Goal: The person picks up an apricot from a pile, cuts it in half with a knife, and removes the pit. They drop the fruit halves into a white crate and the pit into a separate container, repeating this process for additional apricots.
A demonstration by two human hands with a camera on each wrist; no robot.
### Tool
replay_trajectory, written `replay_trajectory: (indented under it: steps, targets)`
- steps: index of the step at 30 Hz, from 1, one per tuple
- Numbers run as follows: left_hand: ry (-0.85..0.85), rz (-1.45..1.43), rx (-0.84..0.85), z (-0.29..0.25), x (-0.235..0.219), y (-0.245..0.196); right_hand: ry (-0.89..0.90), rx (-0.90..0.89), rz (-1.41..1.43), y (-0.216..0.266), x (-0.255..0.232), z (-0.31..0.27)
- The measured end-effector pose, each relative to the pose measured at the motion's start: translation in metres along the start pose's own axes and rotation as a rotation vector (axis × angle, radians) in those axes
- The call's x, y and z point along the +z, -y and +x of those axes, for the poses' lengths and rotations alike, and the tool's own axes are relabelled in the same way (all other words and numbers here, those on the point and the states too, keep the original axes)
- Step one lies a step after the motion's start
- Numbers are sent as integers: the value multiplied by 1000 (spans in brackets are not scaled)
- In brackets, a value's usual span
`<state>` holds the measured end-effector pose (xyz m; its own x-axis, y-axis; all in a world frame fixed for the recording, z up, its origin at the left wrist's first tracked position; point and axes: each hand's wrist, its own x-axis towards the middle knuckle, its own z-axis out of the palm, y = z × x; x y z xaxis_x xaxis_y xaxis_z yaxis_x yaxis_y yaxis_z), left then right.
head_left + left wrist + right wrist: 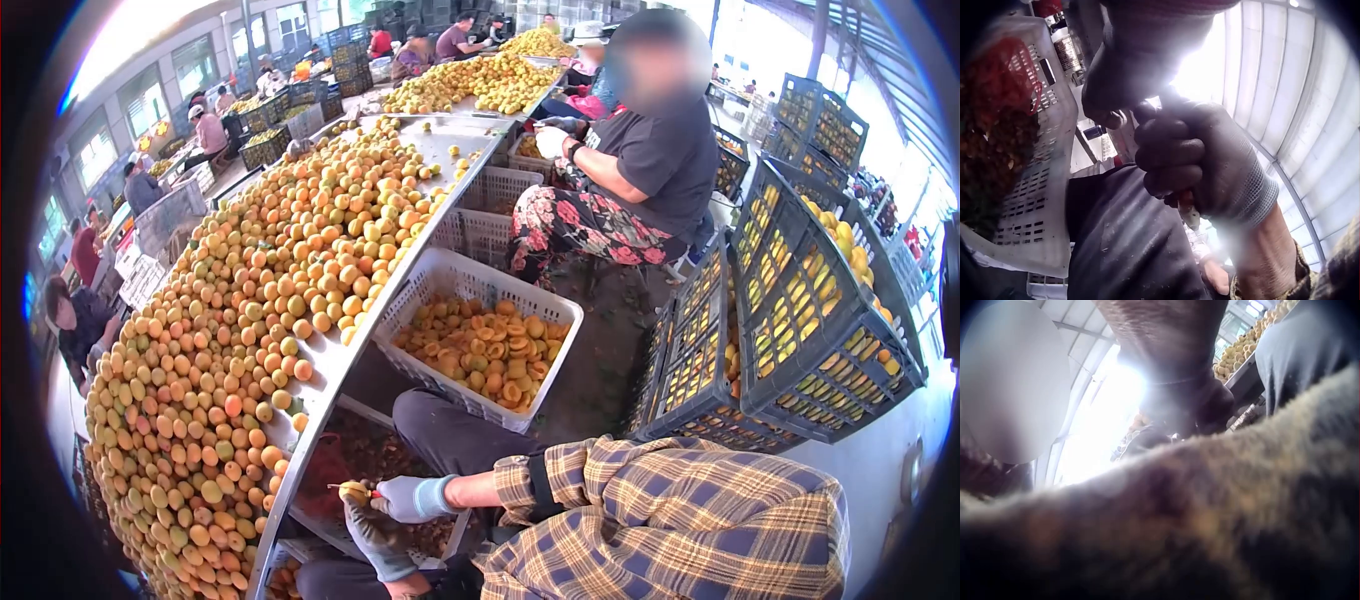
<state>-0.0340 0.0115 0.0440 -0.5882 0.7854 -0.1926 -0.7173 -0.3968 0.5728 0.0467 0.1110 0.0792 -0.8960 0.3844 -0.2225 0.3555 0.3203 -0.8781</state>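
Observation:
In the head view, my gloved left hand (pixel 380 545) holds up an apricot (pixel 353 490) at its fingertips. My gloved right hand (pixel 415 498) is right beside it, with curled fingers around a slim tool with a red part (pixel 376 493). A thin tip shows past the apricot's far side. The left wrist view has the right hand (pixel 1194 150) in a fist, with the tool's handle end (pixel 1189 215) poking out below; the left hand (pixel 1141 69) is above it, its apricot hidden. A sleeve covers most of the right wrist view.
A sloping metal table (pixel 330 375) heaped with apricots (pixel 220 370) runs along the left. Ahead, a white crate (pixel 570 325) holds halved apricots (pixel 490 350). Dark crates (pixel 810 350) of yellow fruit stand at right. Another person (pixel 640 150) sits beyond. Below my hands is a bin with scraps (pixel 375 445).

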Motion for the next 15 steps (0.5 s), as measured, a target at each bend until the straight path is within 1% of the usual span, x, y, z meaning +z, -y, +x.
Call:
replay_trajectory:
  steps: [2, 4, 5, 6, 7, 8, 9, 10, 12, 13, 14, 15]
  targets:
    - [20, 185, 195, -10, 20, -8, 56, -67, -37, -5, -3, 1]
    - [-20, 125, 111, -13, 19, -8, 54, 0, -54, 8, -5, -19]
    - [-59, 190, 118, -9, 11, -3, 12, -31, -90, -1, 2, -20]
    - [-51, 3, -1, -6, 5, -6, -67, 22, -48, -5, 8, -22]
    - [-54, -115, -68, -1, 1, -2, -93, 9, -85, -17, 11, -19]
    - [-37, -239, -132, 4, -4, 5, -80, 47, -124, -15, 7, -15]
    - [-84, -249, -139, 6, -9, 11, -85, 34, -97, -8, 1, -14]
    - [-117, -257, -149, 9, -17, 15, -53, 48, -107, -8, -2, -12]
    - [-154, -273, -103, 22, -38, 20, -52, -9, -77, -22, 6, -5]
    - [-121, -257, -102, 21, -36, 16, -40, -9, -66, -15, 3, -5]
    - [-108, -280, -140, 20, -34, 12, -29, -8, -56, -10, 1, -8]
    - [-97, -298, -117, 18, -31, 11, -28, -9, -53, -14, 1, -9]
